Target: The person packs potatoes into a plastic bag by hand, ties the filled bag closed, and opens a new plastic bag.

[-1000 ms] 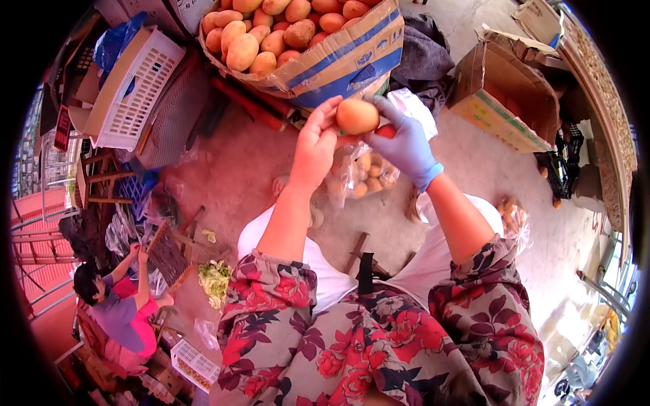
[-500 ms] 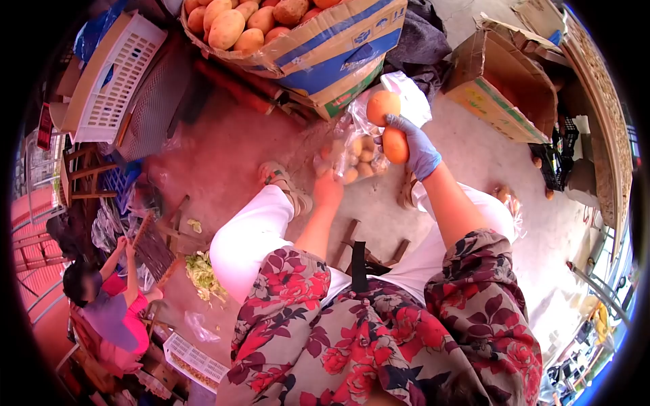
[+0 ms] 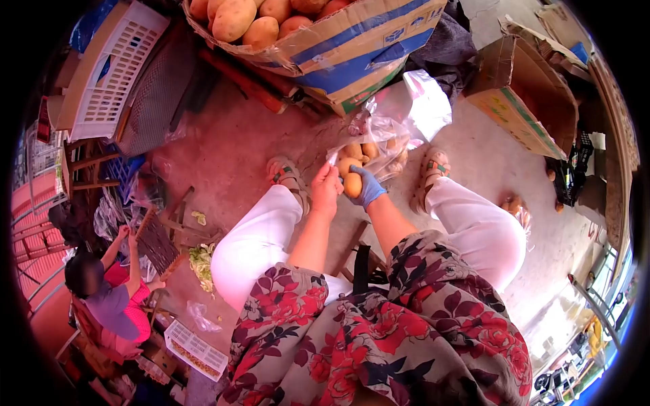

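Observation:
My right hand [image 3: 369, 187], in a blue glove, is closed around two potatoes [image 3: 353, 185] at the mouth of a clear plastic bag [image 3: 391, 167]. Inside the bag lie several more potatoes [image 3: 370, 149]. Bare and just to the left, my left hand [image 3: 327, 187] has its fingers pinched on the near edge of the bag. The bag rests low between my feet, and its far side is crumpled.
A large cardboard box [image 3: 352, 51] heaped with potatoes stands ahead. Another open carton [image 3: 518, 101] is at the right, near a filled bag [image 3: 516, 208] by my knee. A white crate [image 3: 122, 74] is at the upper left. Another person [image 3: 112, 298] sits at lower left.
My right hand has come down and left with the two potatoes, from beyond the bag to its mouth. The left hand stays at the bag's edge. The camera view has shifted slightly.

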Demonstrator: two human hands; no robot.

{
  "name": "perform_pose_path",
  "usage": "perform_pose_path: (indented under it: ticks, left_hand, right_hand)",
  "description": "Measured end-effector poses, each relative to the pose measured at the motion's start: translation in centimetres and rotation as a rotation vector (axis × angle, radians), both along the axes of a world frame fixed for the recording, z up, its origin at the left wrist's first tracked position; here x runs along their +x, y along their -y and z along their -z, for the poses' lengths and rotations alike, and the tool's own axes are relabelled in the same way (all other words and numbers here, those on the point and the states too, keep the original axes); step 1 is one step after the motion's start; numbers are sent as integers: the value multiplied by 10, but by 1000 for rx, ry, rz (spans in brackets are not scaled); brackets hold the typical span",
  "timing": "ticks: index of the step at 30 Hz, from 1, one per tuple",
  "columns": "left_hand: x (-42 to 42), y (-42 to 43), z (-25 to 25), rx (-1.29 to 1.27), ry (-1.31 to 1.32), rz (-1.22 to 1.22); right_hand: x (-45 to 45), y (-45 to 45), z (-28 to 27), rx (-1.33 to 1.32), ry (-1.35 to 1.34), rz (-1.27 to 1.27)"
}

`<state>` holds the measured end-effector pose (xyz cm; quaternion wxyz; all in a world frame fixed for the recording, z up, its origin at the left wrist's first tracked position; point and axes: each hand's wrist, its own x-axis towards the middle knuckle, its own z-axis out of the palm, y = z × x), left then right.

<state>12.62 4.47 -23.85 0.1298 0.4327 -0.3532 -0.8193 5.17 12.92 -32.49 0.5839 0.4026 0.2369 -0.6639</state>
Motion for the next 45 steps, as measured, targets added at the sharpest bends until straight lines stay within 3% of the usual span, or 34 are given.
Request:
perform_pose_path:
  ticks: [3,6,7,9,11,12,14,15,16,18,21,24,28,29,36,38,41,44,45]
  left_hand:
    - [2,-12,-12,-12,51,128]
    - [0,-15,-16,13,59,127]
    - [0,-10,-14,36,57,89]
    - [1,1,-12,83,52,-21]
    - [2,11,-10,63,81,-92]
    - [2,14,-10,55,96,-126]
    - [0,18,-14,63,122,-144]
    - [-1,19,-11,61,125,-148]
    - [-1,21,-8,57,126,-155]
    - [-1,22,-9,31,104,-153]
    - [-5,23,-17,-29,147,-150]
    - [-4,23,-31,-98,136,-77]
    - [2,13,-52,-131,63,-48]
    - [5,9,-54,-130,50,-50]
    - [16,14,-25,-207,132,-47]
    - [23,10,-12,-198,140,-39]
    - [14,20,-13,-209,152,43]
    - [8,25,-6,-167,190,67]
    - [6,25,-5,-148,204,60]
  right_hand:
    - [7,-1,23,215,-28,-80]
    - [20,0,134,455,-430,-68]
    - [3,-1,75,659,-689,-527]
    - [-18,-11,50,741,-1087,-1254]
    - [-42,-24,-8,892,-1436,-1397]
    - [-55,-35,-26,972,-1621,-1329]
    - [-78,-56,-16,1319,-1691,-1596]
    - [-89,-62,-35,1381,-1668,-1480]
    - [-104,-74,-46,1265,-1782,-1206]
    - [-122,-85,-55,1113,-1877,-1169]
    - [-117,-80,-69,1142,-1840,-1162]
    - [-106,-71,-97,1173,-2125,-1022]
    - [-85,-79,-119,1193,-2345,-1028]
    - [-78,-85,-113,1253,-2466,-912]
    - [-57,-87,-109,1200,-2118,-1059]
    - [-64,-77,-138,1089,-2024,-1287]
    - [-83,-70,-80,1044,-2007,-1330]
    - [-99,-44,-109,812,-1982,-1665]
    - [-101,-39,-131,816,-2174,-1548]
